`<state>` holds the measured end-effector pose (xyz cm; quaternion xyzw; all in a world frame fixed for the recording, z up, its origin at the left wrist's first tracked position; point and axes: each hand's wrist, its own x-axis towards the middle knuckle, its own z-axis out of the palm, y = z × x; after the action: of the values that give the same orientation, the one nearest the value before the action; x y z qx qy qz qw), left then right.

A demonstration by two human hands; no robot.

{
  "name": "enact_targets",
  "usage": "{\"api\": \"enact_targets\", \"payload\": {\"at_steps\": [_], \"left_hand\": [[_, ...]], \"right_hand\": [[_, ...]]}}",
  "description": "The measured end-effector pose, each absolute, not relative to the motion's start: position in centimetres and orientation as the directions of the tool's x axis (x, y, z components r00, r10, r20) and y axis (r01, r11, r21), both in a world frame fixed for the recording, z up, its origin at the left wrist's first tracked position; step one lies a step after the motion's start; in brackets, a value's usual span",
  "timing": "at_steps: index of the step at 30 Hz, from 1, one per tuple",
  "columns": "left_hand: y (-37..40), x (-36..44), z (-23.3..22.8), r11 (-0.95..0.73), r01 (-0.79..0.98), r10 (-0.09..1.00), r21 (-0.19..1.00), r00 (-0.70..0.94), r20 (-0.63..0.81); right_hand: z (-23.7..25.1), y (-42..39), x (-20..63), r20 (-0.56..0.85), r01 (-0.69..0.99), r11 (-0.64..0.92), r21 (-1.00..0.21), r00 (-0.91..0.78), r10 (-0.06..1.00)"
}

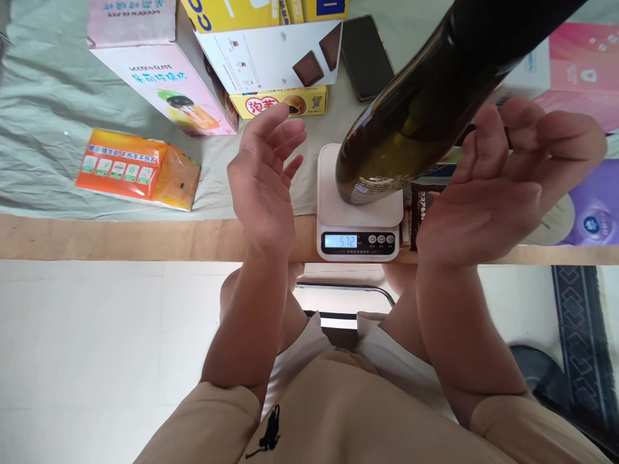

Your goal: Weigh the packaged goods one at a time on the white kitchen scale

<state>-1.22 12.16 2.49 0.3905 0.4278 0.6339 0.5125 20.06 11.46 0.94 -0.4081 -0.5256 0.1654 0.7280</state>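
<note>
A tall dark btl [411, 122] stands on the white scale [360, 219], nr. the front edge of the table [120, 238]. The btl's top runs out of view at the top. The lit screen [341, 241] on the scale says 572, w/ 3 round buttons next to it.

2 bare hands are up, 1 on each side of the btl. The L hand [265, 174] is empty, left of the scale & well apart from the btl, fingers bent a bit & not pressed on anything. The R hand [498, 187] is on the other side, palm up, fingers loose & not wrapped round the btl; can't quite tell if a fingertip brushes the glass. A small dark pkt [420, 212] sits b/w the scale & R hand.

Past the L hand is a white box [261, 58] w/ choc squares on it, & a yellow box [314, 106] pokes out below. A black phone [370, 58] lies b/w the white box & btl. Farther left: a pink box [164, 84] & an orange pack [140, 169] on the green cloth [43, 96]. Far right: a purple pack [597, 200].
</note>
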Motion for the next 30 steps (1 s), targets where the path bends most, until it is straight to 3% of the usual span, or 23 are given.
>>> {"api": "enact_targets", "payload": {"at_steps": [10,17,23,30], "left_hand": [[12.4,-1.4,2.0,-0.148,-0.325,0.980,0.934,-0.173,0.095],[12.9,-1.1,0.4,-0.159,-0.240,0.976,0.958,0.108,0.189],[12.4,-0.6,0.7,-0.197,-0.188,0.967,0.962,0.123,0.222],[12.8,-1.4,0.3,-0.238,-0.221,0.953,0.946,0.134,0.272]], "right_hand": [[-0.5,12.6,20.3,0.644,0.118,0.647,-0.753,0.333,0.689],[-0.9,12.7,19.2,0.607,0.230,0.571,-0.788,0.135,0.783],[-1.0,13.2,19.0,0.621,0.278,0.592,-0.756,0.019,0.784],[0.0,12.3,18.0,0.555,0.236,0.517,-0.823,0.133,0.821]]}}
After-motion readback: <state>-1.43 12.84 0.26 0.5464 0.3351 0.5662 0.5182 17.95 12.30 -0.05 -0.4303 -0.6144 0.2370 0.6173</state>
